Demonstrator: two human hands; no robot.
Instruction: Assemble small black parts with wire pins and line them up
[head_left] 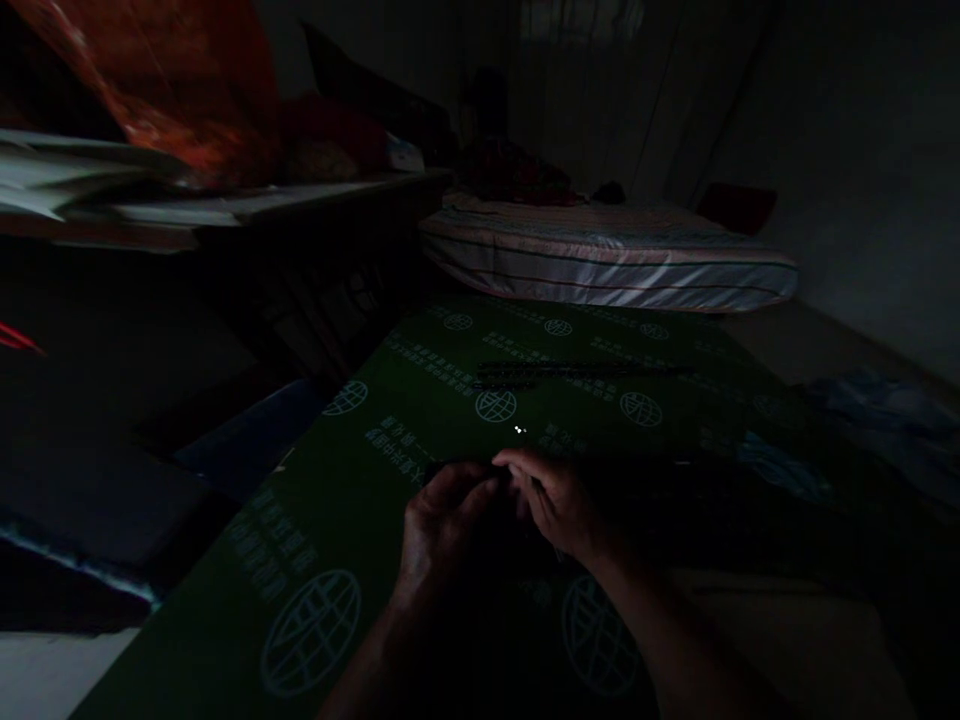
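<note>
In dim light, my left hand (442,515) and my right hand (556,502) meet at the middle of a green surface (420,425) printed with white globes and writing. The left hand's fingers are bent, thumb near the forefinger, at the edge of a black item (510,545) too dark to make out. My right hand curls inward beside it, thumb and fingers drawn together; what it holds is hidden. Just beyond the fingertips are tiny bright white specks (519,430). Farther off lie long, dark, thin strips (585,369).
Black material stretches to the right, with a bluish cloth bundle (784,468) on it. A bed with a striped sheet (607,255) stands at the far end. On the left, a shelf (247,205) carries papers and an orange bag (187,90).
</note>
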